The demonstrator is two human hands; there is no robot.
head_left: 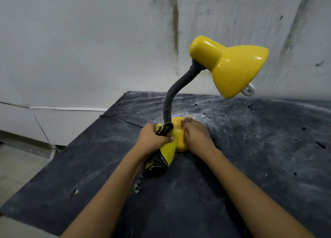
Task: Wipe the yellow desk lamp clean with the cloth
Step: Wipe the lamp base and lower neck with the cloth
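Left hand [152,138] grips cloth [168,153], right hand [196,134] flat on lamp base [180,141]; neck [169,101] upright, shade [232,67] pointing right.

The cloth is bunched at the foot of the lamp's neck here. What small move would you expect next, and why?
Probably slide the cloth up the grey neck. The left hand grips it bunched right where the neck meets the yellow base, and the right hand lies flat on the base, apparently steadying it for such a stroke.
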